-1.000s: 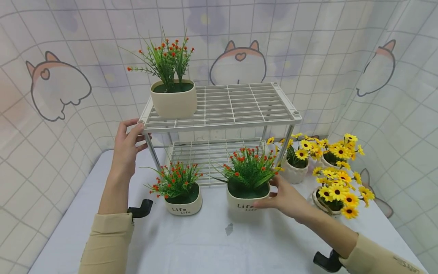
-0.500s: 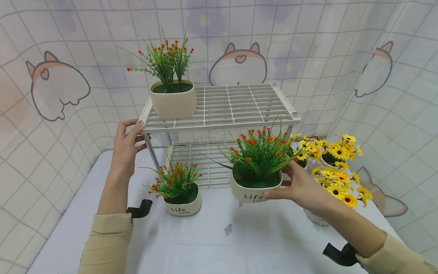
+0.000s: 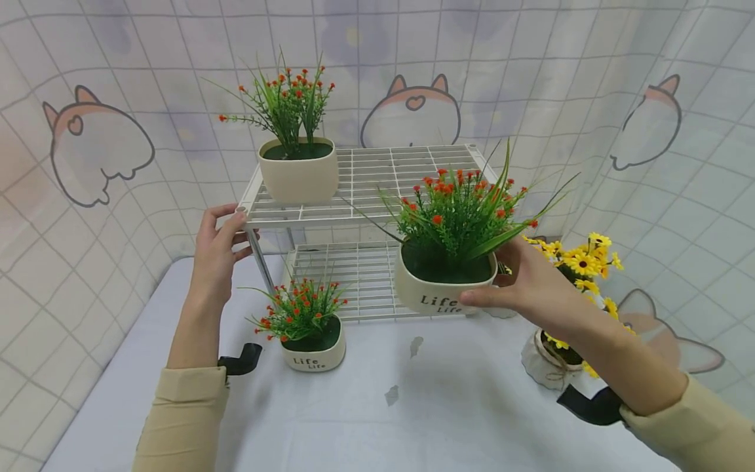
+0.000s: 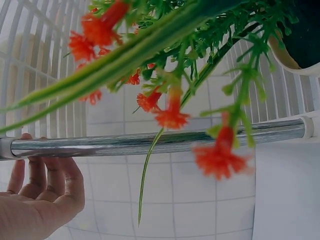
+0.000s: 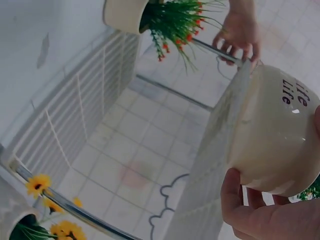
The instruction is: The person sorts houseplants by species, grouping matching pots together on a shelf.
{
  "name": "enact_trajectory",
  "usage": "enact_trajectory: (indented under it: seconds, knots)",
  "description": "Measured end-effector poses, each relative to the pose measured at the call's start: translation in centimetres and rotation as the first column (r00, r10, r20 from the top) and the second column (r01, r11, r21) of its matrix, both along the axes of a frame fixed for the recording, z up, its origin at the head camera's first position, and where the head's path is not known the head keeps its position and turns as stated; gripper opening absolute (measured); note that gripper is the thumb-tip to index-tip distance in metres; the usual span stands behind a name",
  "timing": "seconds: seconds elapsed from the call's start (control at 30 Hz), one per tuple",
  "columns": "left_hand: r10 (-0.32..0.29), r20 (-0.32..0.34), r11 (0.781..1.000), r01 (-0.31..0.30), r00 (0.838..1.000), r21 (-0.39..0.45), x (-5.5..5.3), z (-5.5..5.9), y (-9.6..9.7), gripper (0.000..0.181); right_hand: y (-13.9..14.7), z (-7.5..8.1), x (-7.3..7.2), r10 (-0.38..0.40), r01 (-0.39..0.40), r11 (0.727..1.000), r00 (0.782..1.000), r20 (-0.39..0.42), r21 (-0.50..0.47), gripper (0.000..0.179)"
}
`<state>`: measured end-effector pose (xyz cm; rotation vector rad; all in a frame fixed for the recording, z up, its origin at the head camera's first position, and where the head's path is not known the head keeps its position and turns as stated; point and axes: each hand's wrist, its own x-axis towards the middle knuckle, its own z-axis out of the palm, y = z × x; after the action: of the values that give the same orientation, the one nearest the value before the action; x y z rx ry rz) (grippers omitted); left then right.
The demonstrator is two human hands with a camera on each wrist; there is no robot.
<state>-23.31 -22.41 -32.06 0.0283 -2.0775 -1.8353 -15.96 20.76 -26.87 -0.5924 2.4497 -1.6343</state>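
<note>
My right hand (image 3: 539,288) grips a cream flower pot (image 3: 439,292) with red artificial flowers and "Life" printed on it. It hangs in the air in front of the white two-tier wire rack (image 3: 330,223), overlapping its top tier in the head view. In the right wrist view, fingers and thumb hold the pot (image 5: 280,135) on opposite sides. My left hand (image 3: 215,255) holds the rack's upper left front corner; the left wrist view has its fingers at the metal post (image 4: 125,146). A similar pot (image 3: 299,176) stands on the top tier's left. Another (image 3: 315,354) sits on the table before the rack.
Sunflower-like yellow flowers (image 3: 584,264) in white pots stand right of the rack, partly hidden by my right arm. One white pot (image 3: 545,364) has twine round it. A tile-patterned curtain (image 3: 194,39) surrounds the white-covered table (image 3: 330,426).
My right hand has lifted the red-flowered pot from in front of the rack's lower tier, up and slightly right. The left hand has stayed on the rack's corner.
</note>
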Motion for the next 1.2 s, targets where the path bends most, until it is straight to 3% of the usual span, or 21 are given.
enact_trajectory:
  seconds: [0.3, 0.6, 0.97, 1.2]
  knots:
    - [-0.007, -0.012, 1.0, 0.007, 1.0, 0.01, 0.1, 0.1, 0.1, 0.036, -0.4, 3.3, -0.8, -0.007, 0.007, 0.998, 1.0, -0.014, -0.057, 0.084]
    - [-0.02, -0.035, 1.0, 0.021, 0.999, 0.022, 0.1, 0.3, 0.0, 0.036, -1.1, 6.3, -2.3, -0.045, 0.04, 0.998, 0.992, -0.114, -0.041, 0.087]
    - [-0.028, -0.03, 0.999, 0.029, 0.999, 0.027, 0.1, 0.1, 0.0, 0.034, -1.7, 7.5, -7.5, -0.172, 0.175, 0.982, 0.984, -0.048, 0.07, 0.103]
    - [-0.021, -0.025, 1.0, 0.022, 0.999, 0.018, 0.1, 0.0, 0.0, 0.035, -2.3, 7.2, -10.4, -0.172, 0.171, 0.983, 0.985, 0.003, 0.071, 0.103]
